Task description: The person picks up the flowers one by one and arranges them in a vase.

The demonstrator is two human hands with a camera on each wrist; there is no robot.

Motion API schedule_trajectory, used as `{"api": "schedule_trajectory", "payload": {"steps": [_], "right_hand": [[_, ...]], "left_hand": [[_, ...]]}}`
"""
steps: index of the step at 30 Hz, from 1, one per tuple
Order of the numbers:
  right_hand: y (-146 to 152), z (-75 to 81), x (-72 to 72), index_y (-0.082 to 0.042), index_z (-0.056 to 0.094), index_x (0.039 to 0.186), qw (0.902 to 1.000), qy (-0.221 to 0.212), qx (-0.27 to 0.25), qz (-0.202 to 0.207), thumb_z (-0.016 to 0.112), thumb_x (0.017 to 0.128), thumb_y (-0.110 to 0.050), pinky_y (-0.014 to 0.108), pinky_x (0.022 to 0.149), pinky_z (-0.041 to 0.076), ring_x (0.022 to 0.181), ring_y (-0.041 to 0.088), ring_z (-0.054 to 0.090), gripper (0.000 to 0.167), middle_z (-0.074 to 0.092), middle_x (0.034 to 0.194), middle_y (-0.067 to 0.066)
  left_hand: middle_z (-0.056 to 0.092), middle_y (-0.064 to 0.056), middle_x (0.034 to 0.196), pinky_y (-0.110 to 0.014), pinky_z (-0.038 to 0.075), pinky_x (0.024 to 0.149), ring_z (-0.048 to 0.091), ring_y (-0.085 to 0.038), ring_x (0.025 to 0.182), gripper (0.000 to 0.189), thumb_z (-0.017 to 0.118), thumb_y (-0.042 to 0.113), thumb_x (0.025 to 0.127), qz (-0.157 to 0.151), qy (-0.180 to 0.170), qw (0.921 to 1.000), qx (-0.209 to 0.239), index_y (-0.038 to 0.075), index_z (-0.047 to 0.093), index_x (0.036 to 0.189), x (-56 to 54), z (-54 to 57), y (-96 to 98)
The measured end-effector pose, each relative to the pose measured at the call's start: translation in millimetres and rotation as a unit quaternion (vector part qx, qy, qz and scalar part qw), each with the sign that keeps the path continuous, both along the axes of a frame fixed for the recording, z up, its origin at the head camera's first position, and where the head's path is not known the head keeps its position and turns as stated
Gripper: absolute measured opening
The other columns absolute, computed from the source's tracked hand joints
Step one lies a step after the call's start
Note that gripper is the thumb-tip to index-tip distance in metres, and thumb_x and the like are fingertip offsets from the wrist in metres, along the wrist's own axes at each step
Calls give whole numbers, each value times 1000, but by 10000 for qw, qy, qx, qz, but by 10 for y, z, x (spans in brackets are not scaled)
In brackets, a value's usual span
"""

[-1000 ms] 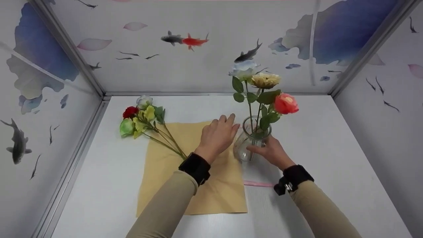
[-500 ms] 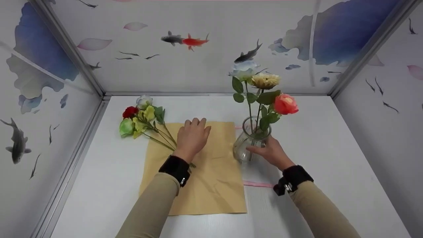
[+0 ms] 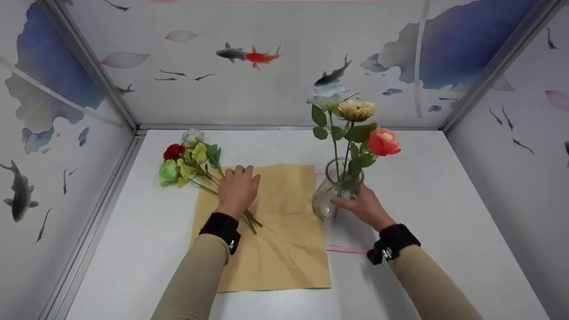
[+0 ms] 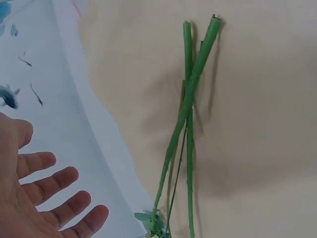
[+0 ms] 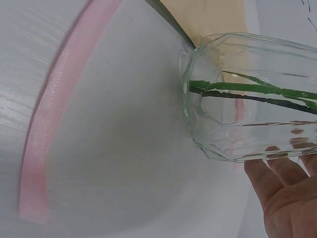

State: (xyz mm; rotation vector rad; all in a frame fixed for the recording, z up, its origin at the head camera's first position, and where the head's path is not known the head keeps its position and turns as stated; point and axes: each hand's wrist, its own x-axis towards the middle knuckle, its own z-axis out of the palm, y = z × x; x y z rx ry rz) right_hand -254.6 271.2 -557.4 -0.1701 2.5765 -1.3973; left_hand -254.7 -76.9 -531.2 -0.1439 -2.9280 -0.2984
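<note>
My left hand (image 3: pixel 238 191) hovers over the stems of a loose bunch of flowers (image 3: pixel 189 155) in the head view. Its fingers are spread and relaxed in the left wrist view, apart from the green stems (image 4: pixel 188 99). The bunch has red, white, yellow and light green blooms, with its stem ends lying on a sheet of brown paper (image 3: pixel 293 249). At the paper's right side, my right hand (image 3: pixel 366 206) holds a clear glass vase (image 3: pixel 323 202), thumb in front and fingers round the far side. A pale blue, a yellow and a coral flower (image 3: pixel 383 142) stand in it.
Pink ribbon (image 3: pixel 346 250) pokes out from the paper's right side, partly hidden under it. The white table (image 3: pixel 444 266) is enclosed by printed panels (image 3: pixel 284 98) at the back and both sides.
The left hand has moved left and slightly down, from beside the vase to above the bunch's stems. The right hand and vase stay in place.
</note>
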Motion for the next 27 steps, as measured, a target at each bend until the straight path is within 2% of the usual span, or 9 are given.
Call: {"api": "schedule_trajectory", "payload": {"steps": [5,12,18,25,27], "right_hand": [[7,0,7,-16,38,154,9999,118,107,29,83,77,-61,58,117,33,147,33,40,100,49,155,11],[6,-14,-6,-16,36,156,9999,96,101,44,83,75,-64,59,117,32,147,33,39,105,47,156,11],[12,-29,-11,-13,38,155,9997,217,90,58,83,76,-62,59,117,33,146,33,41,103,50,154,10],[5,-27,-4,-17,39,154,9996,256,-13,81,84,76,-61,58,117,33,146,30,41,100,51,153,7],[2,-21,-3,-17,39,154,9996,256,-27,92,84,76,-61,58,117,33,146,30,41,99,52,152,7]], "left_hand": [[64,-22,121,-56,54,88,59,-47,113,40,53,34,108,74,42,9999,128,3,64,131,38,-99,-106],[60,-26,129,-61,48,97,51,-51,123,42,50,33,109,280,-507,9970,507,3,61,136,59,-212,-207],[59,-29,128,-65,49,92,49,-57,123,41,52,31,108,349,-601,9960,556,1,62,133,64,-336,-252],[55,-31,137,-66,41,103,43,-59,129,44,51,32,108,447,-980,9914,738,0,61,137,74,-427,-276],[53,-31,138,-66,40,104,43,-60,129,44,51,32,108,470,-998,9912,733,0,61,136,77,-444,-278]]}}
